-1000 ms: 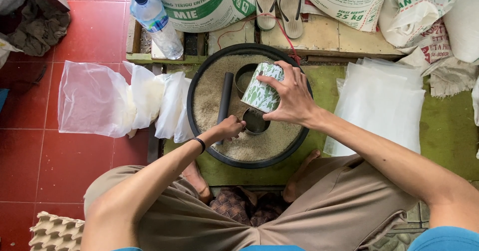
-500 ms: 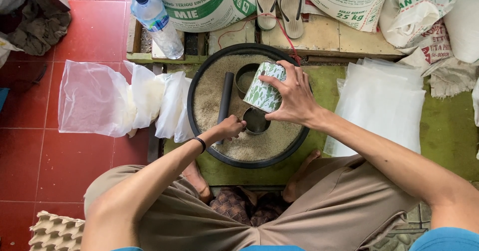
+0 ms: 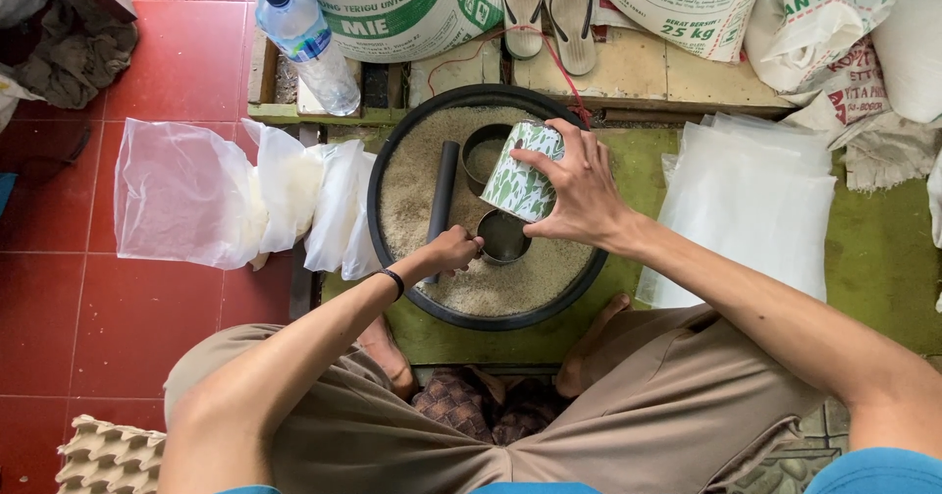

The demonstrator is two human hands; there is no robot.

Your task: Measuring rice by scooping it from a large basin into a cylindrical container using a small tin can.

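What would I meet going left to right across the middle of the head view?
Clear plastic bags → dark tube → left hand → small tin → right hand gripping the green patterned can → stacked white bags.

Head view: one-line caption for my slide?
Right hand tilts a green-patterned tin can over a small metal cup steadied by left hand.

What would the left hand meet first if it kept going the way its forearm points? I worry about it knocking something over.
Probably the small round metal cup set in the rice: the left hand points up and right, its fingers already seem to touch that cup's rim. Depth is unclear.
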